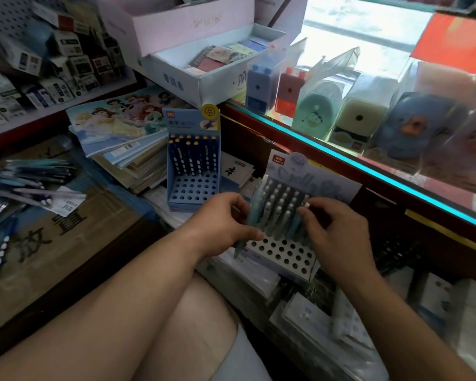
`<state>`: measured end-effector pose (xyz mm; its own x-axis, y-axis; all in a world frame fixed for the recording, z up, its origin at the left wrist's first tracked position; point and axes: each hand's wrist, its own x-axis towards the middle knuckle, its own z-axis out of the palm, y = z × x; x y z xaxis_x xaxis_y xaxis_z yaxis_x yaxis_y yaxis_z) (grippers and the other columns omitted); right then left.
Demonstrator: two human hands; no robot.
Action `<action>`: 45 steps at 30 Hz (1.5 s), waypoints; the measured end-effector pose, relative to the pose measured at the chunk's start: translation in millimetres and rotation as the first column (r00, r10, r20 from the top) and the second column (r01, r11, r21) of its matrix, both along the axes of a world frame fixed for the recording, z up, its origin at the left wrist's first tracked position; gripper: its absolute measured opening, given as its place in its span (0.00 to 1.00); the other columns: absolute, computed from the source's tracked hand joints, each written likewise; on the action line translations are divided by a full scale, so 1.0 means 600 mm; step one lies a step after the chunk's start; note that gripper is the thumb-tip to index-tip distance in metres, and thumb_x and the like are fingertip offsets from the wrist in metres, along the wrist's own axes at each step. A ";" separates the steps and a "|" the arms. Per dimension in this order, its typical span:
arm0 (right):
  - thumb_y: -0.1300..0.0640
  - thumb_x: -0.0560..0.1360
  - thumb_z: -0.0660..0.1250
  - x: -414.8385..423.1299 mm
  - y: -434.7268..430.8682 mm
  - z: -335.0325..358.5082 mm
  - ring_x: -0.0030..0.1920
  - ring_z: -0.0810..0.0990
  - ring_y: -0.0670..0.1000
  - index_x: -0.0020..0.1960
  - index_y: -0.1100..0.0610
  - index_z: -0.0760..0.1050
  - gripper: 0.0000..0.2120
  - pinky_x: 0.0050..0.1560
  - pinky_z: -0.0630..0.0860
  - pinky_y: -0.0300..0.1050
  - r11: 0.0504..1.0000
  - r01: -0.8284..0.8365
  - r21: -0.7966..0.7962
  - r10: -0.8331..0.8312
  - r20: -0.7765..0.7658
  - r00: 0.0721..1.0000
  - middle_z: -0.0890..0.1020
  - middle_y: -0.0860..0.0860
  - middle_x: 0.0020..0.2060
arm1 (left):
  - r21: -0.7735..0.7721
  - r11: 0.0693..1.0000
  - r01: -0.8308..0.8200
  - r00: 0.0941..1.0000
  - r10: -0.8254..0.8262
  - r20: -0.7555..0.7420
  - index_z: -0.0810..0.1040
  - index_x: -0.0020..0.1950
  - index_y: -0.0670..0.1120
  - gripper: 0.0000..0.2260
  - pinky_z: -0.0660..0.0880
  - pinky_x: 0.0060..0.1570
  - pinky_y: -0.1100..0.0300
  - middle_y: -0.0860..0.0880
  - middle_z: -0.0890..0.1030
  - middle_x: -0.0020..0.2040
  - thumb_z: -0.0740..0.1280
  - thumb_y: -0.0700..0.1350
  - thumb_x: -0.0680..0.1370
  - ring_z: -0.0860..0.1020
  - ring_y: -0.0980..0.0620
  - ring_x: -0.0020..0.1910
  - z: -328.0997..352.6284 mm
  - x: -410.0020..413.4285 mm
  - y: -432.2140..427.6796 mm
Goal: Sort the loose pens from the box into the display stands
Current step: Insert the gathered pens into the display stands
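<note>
This is a stationery shop. A glass display counter carries pencil sharpeners in clear packaging, a pegboard wall holds small packaged goods, and cardboard display stands hold rows of pens. Stacked children's colouring books and an open box of small notebooks crowd the shelves around them.

Cramped little stationery shop corner, stuff packed in everywhere.
Grey pegboard wall up top left, glass-topped bench on the right with a glowing cyan edge strip and a dark red wooden frame, bright light washing over the glass.
</note>
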<state>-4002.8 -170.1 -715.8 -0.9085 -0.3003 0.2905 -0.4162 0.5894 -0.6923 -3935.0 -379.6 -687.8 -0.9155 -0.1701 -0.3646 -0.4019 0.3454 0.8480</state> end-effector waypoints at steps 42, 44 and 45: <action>0.54 0.78 0.70 0.011 -0.013 -0.007 0.49 0.73 0.43 0.55 0.53 0.81 0.07 0.46 0.65 0.33 0.951 -0.027 0.308 0.041 -0.041 0.998 0.78 0.47 0.54 | -0.047 0.999 0.019 0.999 -0.022 -0.049 0.80 0.51 0.52 0.12 0.83 0.46 0.57 0.47 0.83 0.48 0.78 0.42 0.72 0.84 0.51 0.46 0.004 0.019 -0.002; 0.53 0.79 0.70 0.006 -0.013 -0.001 0.50 0.72 0.43 0.56 0.51 0.81 0.07 0.47 0.65 0.35 0.934 -0.036 0.357 0.041 -0.009 0.999 0.77 0.46 0.55 | -0.056 0.998 0.027 0.999 -0.030 -0.042 0.80 0.51 0.52 0.12 0.83 0.47 0.55 0.46 0.83 0.48 0.78 0.43 0.72 0.84 0.51 0.46 0.004 0.019 -0.001; 0.53 0.78 0.70 0.004 -0.014 0.003 0.50 0.74 0.43 0.57 0.50 0.80 0.08 0.49 0.68 0.36 0.937 -0.039 0.347 0.034 0.021 0.999 0.77 0.45 0.54 | -0.059 0.998 0.034 0.999 -0.036 -0.040 0.80 0.51 0.52 0.12 0.84 0.48 0.54 0.47 0.84 0.48 0.78 0.43 0.72 0.84 0.51 0.45 0.004 0.019 -0.001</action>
